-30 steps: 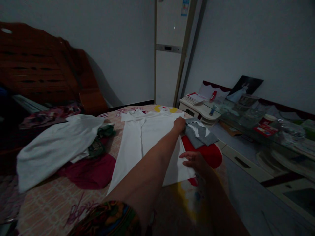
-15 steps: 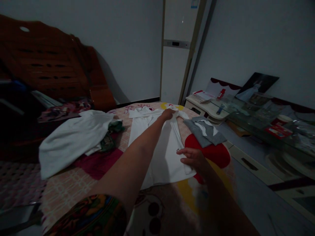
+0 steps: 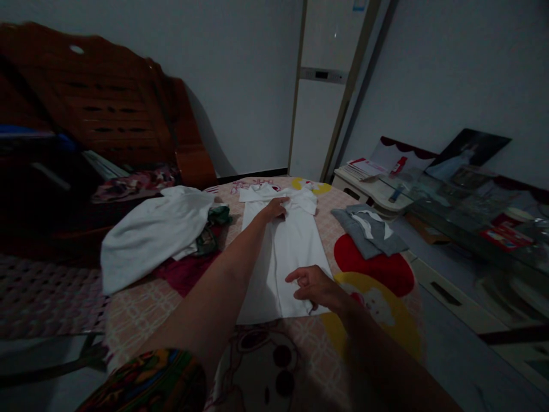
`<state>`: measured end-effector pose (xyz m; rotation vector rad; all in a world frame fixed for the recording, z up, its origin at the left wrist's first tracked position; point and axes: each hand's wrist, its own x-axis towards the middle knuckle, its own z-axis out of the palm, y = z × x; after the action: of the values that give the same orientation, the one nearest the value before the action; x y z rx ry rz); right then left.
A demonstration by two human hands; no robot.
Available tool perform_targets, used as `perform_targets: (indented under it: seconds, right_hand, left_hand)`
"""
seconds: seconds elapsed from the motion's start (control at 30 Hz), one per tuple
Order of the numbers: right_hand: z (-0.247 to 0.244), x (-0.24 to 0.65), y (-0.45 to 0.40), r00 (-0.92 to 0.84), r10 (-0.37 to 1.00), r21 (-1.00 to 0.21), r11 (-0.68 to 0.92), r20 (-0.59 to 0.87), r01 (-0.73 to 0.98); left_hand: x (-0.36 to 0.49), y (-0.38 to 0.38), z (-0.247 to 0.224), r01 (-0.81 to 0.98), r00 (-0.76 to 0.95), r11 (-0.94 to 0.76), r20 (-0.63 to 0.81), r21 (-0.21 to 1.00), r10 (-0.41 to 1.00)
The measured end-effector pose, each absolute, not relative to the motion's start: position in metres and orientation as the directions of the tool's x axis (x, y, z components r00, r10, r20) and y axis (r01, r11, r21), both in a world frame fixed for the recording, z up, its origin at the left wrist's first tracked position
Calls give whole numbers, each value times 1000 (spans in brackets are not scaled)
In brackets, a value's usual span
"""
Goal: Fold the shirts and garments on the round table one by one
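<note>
A white shirt lies lengthwise on the table, its sides turned inward and its collar end at the far side. My left hand rests on the cloth near the collar, with the index finger stretched out. Lower down, my right hand is over the near right part of the shirt, fingers apart and index finger extended. Neither hand grips the fabric. The left forearm hides part of the shirt's left side.
On the left, a white garment lies over dark green and magenta cloth. Folded grey clothing with white parts is on the right. A patterned cover drapes the round table. Beyond stand a wooden chair and a glass-topped cabinet.
The shirt's right side has been brought inward. My left hand has come away from the right shoulder toward the middle, and my right hand has moved inward too. The view has shifted slightly left.
</note>
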<state>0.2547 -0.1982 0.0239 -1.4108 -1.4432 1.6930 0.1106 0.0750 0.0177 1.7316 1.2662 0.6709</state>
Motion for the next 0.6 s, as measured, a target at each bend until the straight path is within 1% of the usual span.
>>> perform_targets:
  seconds: [0.03,0.13,0.23,0.3,0.37,0.4,0.47,0.53,0.6]
  right_hand:
    - [24,254,-197,-342,860,-920,-309,-378,241]
    - [25,253,-196,-348,860,-921,-296,-373,255]
    - [32,251,-198,-370,837,-898,-284,-403,335]
    - [37,251,-201,-487,749,-879,-276,-450,388]
    - [40,252,-203,-600,663,-889,-260,-448,376]
    - [40,253,-204,-619,662,-903,-246,-422,352]
    - [37,254,-204,-579,725,-918,-201,-374,341]
    - [35,253,-203,-534,754,-897,-165,-384,411]
    - [37,248,-202,-506,763,-862,-132,-403,489]
  left_hand:
    - [107,74,18,467,342,-93,-83,879,936]
    - [102,72,17,479,345,-121,-59,869,937]
    - [105,72,20,614,272,-190,20,766,962]
    - [106,73,24,689,205,-219,104,690,973]
    - [103,77,30,716,125,-210,174,666,977]
    - [99,78,33,727,80,-191,194,660,978]
    - [87,81,36,765,0,-141,219,628,976]
    - [75,82,36,804,-29,-98,204,587,979]
    - [65,81,32,833,-1,-89,161,547,987]
